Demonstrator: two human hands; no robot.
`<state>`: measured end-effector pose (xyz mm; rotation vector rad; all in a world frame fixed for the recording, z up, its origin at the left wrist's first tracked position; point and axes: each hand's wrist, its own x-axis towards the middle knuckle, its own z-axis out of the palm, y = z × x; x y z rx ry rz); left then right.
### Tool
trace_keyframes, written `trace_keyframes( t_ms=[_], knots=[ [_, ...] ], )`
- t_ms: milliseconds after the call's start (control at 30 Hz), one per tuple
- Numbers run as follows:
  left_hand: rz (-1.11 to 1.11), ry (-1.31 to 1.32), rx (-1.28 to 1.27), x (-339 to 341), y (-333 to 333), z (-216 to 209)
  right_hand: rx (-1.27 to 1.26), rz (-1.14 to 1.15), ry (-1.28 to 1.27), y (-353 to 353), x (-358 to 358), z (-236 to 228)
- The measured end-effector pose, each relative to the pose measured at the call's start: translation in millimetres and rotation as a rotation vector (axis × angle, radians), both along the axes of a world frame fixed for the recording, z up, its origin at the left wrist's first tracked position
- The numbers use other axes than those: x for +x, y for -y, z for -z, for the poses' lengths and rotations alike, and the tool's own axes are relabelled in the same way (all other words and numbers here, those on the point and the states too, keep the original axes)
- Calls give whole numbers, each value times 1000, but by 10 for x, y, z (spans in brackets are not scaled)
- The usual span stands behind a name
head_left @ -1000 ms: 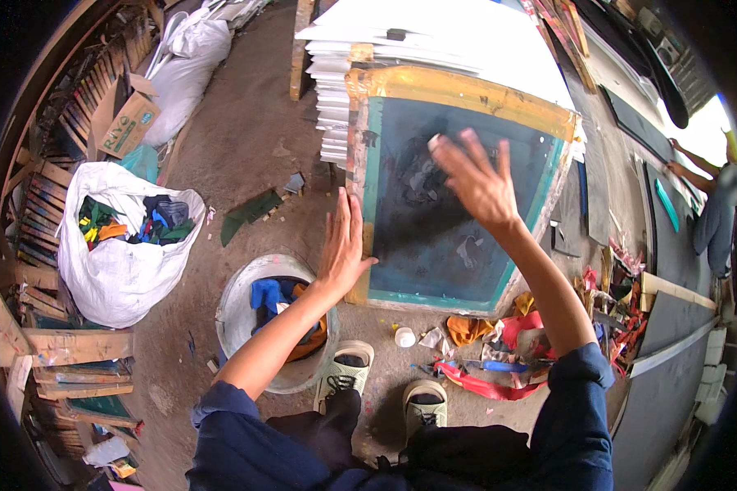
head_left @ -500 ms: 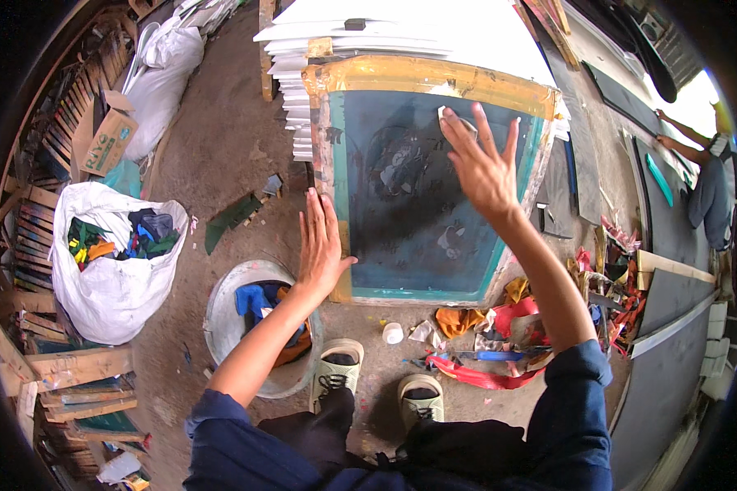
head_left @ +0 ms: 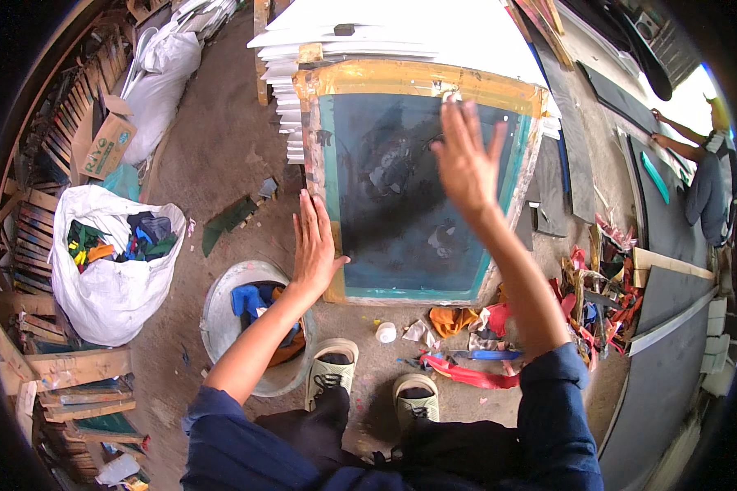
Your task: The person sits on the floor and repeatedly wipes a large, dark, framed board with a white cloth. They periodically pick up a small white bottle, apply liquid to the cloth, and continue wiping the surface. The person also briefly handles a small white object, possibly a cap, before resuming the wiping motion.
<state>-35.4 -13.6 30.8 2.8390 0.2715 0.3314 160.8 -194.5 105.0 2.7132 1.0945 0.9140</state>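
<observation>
A framed printing screen lies tilted before me, its dark mesh bordered in teal and its wooden frame edged with brownish tape. Pale printed shapes show faintly in the mesh. My left hand lies flat with fingers stretched along the frame's left side, steadying it. Over the upper right of the mesh, my right hand is smeared by motion, its fingers stretched. A small white pad shows at its fingertips, pressed against the screen; its exact kind is hard to make out.
White sheets are stacked behind the screen. A bucket with rags stands at left, near a white sack of cloths. Scraps and a white cup lie near my shoes. Another person works at far right by dark panels.
My right hand has moved up and slightly left across the mesh, with the white pad at its fingertips. My left hand has stayed on the frame. The whole view has shifted slightly.
</observation>
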Motion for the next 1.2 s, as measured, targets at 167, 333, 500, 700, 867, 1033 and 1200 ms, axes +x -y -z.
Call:
trace_keyframes(
  t_ms=[167,333,500,700,867,1033,1200],
  knots=[
    [15,1,-32,37,35,-12,-102,-649,-323,-105,-361,620],
    [35,-2,-49,-95,-139,60,232,-204,-40,-398,6,1],
    [57,8,-103,-46,-84,62,-145,-885,-152,-221,-155,507],
    [92,30,-53,-86,-136,35,41,-635,-198,-286,-144,368],
    [84,21,-27,-108,-182,10,26,-647,78,-381,-6,117],
    [98,-2,-24,-89,-129,7,-64,-800,-171,-333,-378,574],
    [68,4,53,-144,-186,-7,63,-663,-23,-395,-216,288]
  ],
)
